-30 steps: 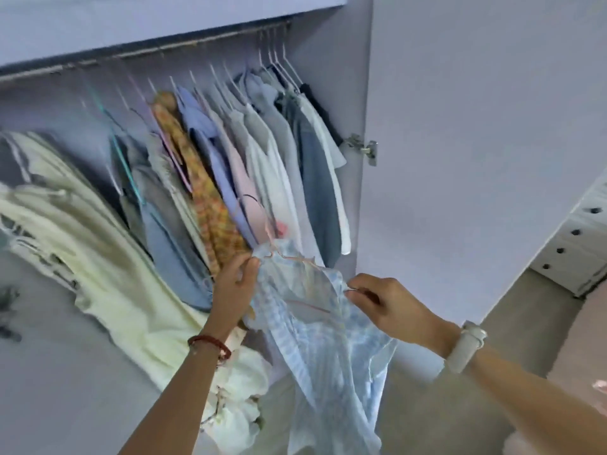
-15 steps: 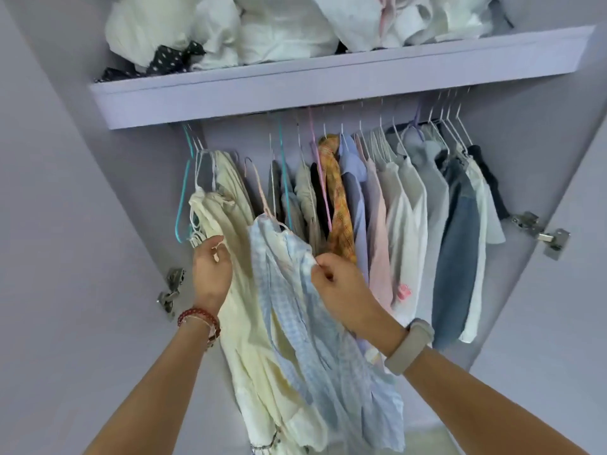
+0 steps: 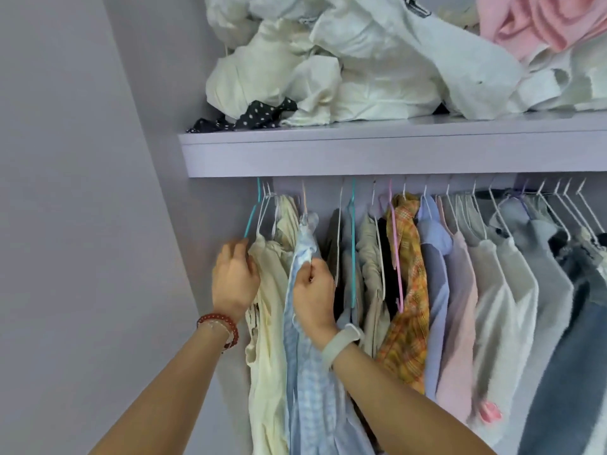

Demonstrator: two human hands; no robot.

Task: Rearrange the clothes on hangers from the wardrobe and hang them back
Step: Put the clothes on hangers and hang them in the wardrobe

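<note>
1. Pale-blue checked cloth fills the middle of my view: the blue checked shirt (image 3: 305,356) hangs on a hanger near the left end of the wardrobe row, its hook running up behind the shelf (image 3: 361,156).
2. My right hand (image 3: 313,297), a white band on its wrist, pinches the shirt's upper edge just below the collar, fingers curled round the fabric.
3. My left hand (image 3: 235,279), a red bead bracelet at the wrist, rests against the cream garment (image 3: 266,356) hanging immediately left of the shirt; fingers bent loosely at the shoulder, and I cannot tell whether they grip it.
4. Beside that hand a teal hanger (image 3: 251,218) hangs bare.
5. To the right, the row runs on: an orange plaid shirt (image 3: 407,290), a pink shirt (image 3: 458,323), white and grey pieces.
6. On the shelf, crumpled white clothes (image 3: 361,67) lie heaped.
</note>
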